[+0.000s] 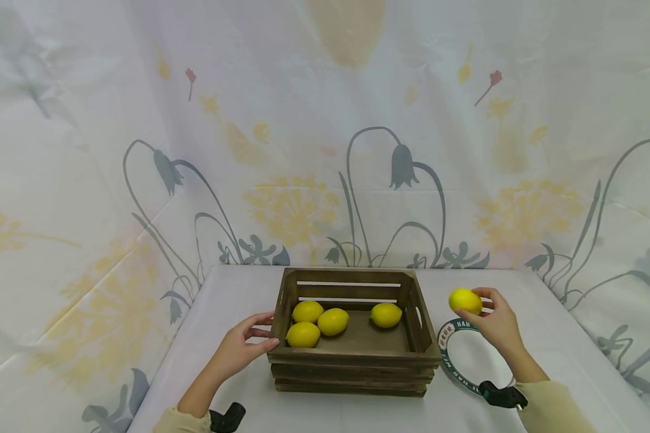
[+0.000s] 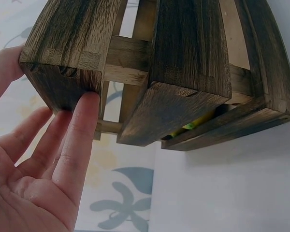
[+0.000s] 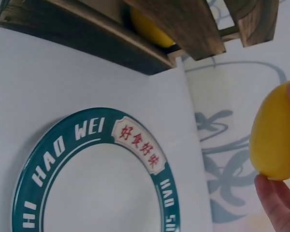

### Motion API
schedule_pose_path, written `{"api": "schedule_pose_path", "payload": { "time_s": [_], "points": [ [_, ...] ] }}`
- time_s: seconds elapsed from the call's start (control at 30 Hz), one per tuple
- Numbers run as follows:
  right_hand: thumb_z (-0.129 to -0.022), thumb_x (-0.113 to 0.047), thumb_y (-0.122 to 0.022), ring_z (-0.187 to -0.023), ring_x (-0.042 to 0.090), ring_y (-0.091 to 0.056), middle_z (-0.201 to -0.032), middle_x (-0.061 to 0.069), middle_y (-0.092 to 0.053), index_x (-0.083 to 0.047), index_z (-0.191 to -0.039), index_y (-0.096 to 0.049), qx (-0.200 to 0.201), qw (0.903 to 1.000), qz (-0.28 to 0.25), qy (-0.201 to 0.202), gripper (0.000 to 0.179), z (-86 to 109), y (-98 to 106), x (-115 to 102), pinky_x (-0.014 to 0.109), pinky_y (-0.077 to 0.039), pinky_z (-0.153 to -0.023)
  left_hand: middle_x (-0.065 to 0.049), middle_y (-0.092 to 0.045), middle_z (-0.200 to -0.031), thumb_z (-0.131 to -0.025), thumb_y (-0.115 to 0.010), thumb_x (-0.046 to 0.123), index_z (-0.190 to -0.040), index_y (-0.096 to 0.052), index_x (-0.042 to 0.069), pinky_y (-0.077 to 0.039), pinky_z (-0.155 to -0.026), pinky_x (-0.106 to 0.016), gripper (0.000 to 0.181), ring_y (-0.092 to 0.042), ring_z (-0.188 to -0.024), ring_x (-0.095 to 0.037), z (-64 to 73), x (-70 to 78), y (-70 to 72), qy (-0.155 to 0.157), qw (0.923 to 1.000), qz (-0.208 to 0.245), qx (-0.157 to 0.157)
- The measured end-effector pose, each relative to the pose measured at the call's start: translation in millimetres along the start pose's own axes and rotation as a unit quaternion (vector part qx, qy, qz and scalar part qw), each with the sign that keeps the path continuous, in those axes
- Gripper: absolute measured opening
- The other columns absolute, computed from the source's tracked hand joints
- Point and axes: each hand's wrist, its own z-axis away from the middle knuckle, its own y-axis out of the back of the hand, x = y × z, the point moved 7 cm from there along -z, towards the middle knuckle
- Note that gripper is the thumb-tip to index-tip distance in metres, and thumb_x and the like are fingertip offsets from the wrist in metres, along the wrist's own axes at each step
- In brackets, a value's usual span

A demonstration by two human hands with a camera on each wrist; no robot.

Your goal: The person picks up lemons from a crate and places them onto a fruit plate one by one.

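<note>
A yellow lemon [image 1: 465, 301] is pinched between the thumb and fingers of my right hand [image 1: 495, 322], held above the far part of a plate. That plate [image 3: 94, 126] is white with a green lettered rim. My left hand [image 1: 244, 346] rests against the left side of a brown wooden crate [image 1: 352, 359], thumb near the top edge and fingers along the side slat, as the left wrist view [image 2: 70, 159] shows. Inside the crate lie several lemons: a group at the left, including one lemon [image 1: 333, 322], and a single lemon [image 1: 386, 315] at the right.
The crate stands on a white tabletop [image 1: 238, 288], with the plate just right of it. Behind and at both sides hangs a pale cloth [image 1: 314, 150] printed with flowers. A black strap mount sits on each wrist.
</note>
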Motion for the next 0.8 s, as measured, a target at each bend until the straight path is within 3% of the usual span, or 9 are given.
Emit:
{"api": "schedule_pose_path", "payload": {
  "time_s": [0.07, 0.17, 0.6, 0.8],
  "points": [
    [-0.083, -0.026, -0.072, -0.105, 0.043, -0.046, -0.122, 0.027, -0.045, 0.007, -0.124, -0.042, 0.001, 1.0, 0.003, -0.004, 0.06, -0.1, -3, 5, 0.032, -0.048, -0.083, -0.019, -0.054, -0.123, -0.084, -0.071, 0.015, -0.131, -0.05, 0.003, -0.05, -0.073, -0.025, 0.053, -0.059, -0.1, -0.028, 0.4, 1.1, 0.3, -0.001, 1.0, -0.001, -0.001],
    [-0.083, -0.025, -0.072, -0.106, 0.045, -0.045, -0.122, 0.028, -0.044, 0.008, -0.124, -0.041, 0.0, 0.9999, 0.006, -0.01, 0.061, 0.8, -8, 13, 0.055, -0.043, -0.086, -0.018, -0.054, -0.123, -0.083, -0.071, 0.016, -0.131, -0.051, 0.003, -0.049, -0.073, -0.024, 0.053, -0.059, -0.1, -0.028, 0.9, 2.6, 0.4, -0.003, 1.0, -0.005, -0.001],
    [-0.082, -0.02, -0.072, -0.103, 0.048, -0.048, -0.122, 0.032, -0.043, 0.009, -0.123, -0.041, -0.022, 0.9991, 0.022, -0.029, 0.059, 7.7, -26, 37, 0.055, -0.045, -0.083, -0.018, -0.054, -0.123, -0.084, -0.07, 0.013, -0.132, -0.049, 0.002, -0.05, -0.074, -0.026, 0.054, -0.059, -0.101, -0.029, 1.2, 1.1, 0.6, 0.002, 1.0, -0.001, -0.001],
    [-0.081, -0.017, -0.071, -0.104, 0.049, -0.044, -0.124, 0.034, -0.04, 0.011, -0.122, -0.041, -0.024, 0.9983, 0.03, -0.043, 0.058, 8.1, -30, 51, 0.057, -0.041, -0.087, -0.021, -0.054, -0.121, -0.084, -0.069, 0.011, -0.131, -0.049, -0.002, -0.051, -0.075, -0.029, 0.052, -0.058, -0.101, -0.033, 4.0, 13.9, -0.3, 0.005, 0.9998, -0.017, -0.003]
  ]
}}
